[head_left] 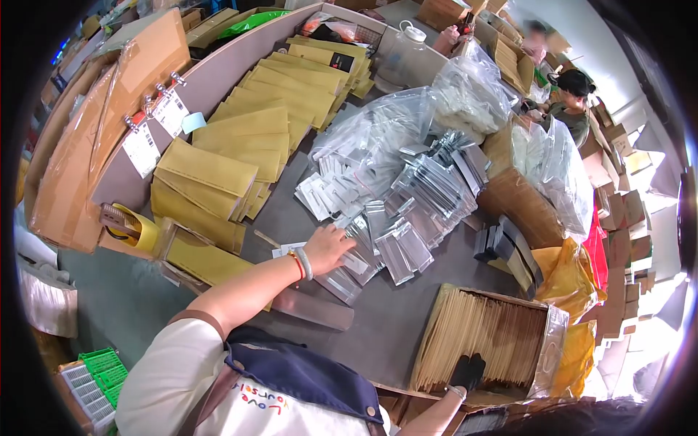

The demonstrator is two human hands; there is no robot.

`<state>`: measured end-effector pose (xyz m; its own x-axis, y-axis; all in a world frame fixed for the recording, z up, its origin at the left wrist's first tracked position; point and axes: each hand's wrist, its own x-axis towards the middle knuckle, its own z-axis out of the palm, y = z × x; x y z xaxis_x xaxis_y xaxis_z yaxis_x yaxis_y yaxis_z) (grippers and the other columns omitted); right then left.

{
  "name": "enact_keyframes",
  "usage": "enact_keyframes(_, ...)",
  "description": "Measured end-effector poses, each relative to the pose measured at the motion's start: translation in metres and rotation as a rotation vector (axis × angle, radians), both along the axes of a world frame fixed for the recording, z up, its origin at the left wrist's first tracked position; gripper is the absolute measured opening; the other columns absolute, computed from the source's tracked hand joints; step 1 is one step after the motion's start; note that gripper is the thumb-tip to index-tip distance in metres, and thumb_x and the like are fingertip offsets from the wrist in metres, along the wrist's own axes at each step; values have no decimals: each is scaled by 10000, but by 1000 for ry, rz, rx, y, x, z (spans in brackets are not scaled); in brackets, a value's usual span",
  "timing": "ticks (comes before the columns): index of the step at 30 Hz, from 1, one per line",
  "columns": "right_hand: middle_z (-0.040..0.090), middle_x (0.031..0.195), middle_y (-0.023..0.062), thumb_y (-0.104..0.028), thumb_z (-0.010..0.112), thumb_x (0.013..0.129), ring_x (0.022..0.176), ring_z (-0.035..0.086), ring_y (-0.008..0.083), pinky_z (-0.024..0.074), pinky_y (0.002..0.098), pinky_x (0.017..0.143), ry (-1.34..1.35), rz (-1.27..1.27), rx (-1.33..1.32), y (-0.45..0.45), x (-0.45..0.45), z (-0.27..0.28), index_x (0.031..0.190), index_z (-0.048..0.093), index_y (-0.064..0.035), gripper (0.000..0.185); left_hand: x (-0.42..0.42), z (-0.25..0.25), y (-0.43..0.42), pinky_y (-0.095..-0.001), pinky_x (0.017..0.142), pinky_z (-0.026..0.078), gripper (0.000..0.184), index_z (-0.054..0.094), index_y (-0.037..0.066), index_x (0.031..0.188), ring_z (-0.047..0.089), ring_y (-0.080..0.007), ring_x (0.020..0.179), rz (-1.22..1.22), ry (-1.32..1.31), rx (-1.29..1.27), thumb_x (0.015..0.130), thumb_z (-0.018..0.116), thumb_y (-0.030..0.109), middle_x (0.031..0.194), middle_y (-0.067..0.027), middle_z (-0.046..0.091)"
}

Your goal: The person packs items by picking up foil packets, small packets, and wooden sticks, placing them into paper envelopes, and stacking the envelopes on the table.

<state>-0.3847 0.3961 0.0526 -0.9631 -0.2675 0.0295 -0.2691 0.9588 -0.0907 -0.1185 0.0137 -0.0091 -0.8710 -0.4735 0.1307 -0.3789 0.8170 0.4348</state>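
Cardboard boxes (632, 211) crowd the bright room around my grey table (378, 345), where yellow envelopes (207, 167) overlap in rows beside a loose heap of clear packets (400, 207). My left hand (329, 251), fingers half curled, is at the heap's near edge; I cannot tell whether it pinches one. My black-gloved right hand (467, 370), fingers slightly bent, meets brown sleeves (483, 334) packed upright in an open carton (550, 356), its grip unclear.

White T-shirt (171, 367) with brown sleeve trim (198, 317), colourful "Love Yourself" lettering (263, 401), navy apron (302, 367), red bracelet (297, 266), grey bracelet (305, 264); black glove (470, 369) on right hand (466, 373).
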Motion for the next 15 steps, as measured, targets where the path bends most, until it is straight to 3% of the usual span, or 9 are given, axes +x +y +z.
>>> enact_keyframes(3,540,756,258,-209,552,764,812,568,436,452,476,734,-9,-73,-41,-18,6,14,715,495,23,244,2,-8,-1,-410,832,444,390,618,128,1006,514,-282,1010,15,74,29,674,809,204,1027,-50,534)
enact_keyframes(7,529,782,246,-204,522,786,818,551,441,446,482,740,91,22,-162,-4,-1,-8,780,510,19,224,-1,-9,-3,-409,843,439,366,633,134,958,532,-285,987,27,-5,88,651,819,205,983,-56,562)
enact_keyframes(9,617,1126,257,-199,501,900,1078,571,422,458,464,925,-70,-108,79,-21,10,16,1136,604,42,353,-1,-6,-2,-409,850,436,327,644,129,920,536,-290,990,42,-52,146,653,816,203,971,-60,573)
enact_keyframes(12,602,1193,260,-172,489,920,1145,557,395,435,425,986,-12,-144,5,-3,2,-6,1213,575,49,376,5,6,1,-403,783,464,253,655,93,827,588,-287,897,3,44,62,671,806,224,870,-82,605)
enact_keyframes(13,602,1193,260,-172,489,920,1145,557,395,435,425,986,-13,-143,9,6,-4,-16,1213,575,49,376,10,13,3,-402,736,475,244,656,79,804,610,-286,837,-7,69,196,681,799,234,821,-94,620)
enact_keyframes(15,590,1016,252,-127,504,819,965,557,414,452,438,877,358,-92,-322,18,-11,-26,1015,570,58,277,28,34,11,-395,623,486,258,668,58,804,644,-293,676,-32,127,417,693,790,256,700,-123,645)
